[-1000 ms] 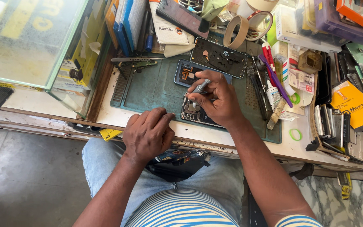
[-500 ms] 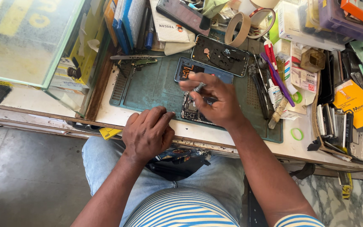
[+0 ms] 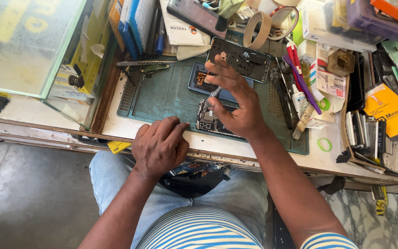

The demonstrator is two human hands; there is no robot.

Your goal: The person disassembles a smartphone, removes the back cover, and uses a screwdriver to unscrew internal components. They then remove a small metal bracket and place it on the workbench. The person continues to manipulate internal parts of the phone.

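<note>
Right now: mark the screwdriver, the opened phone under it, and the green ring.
screwdriver (image 3: 213, 93), head view, grey shaft below the right hand's fingers
opened phone (image 3: 207, 121), head view, exposed board, left part
green ring (image 3: 324, 144), head view, its band
</note>
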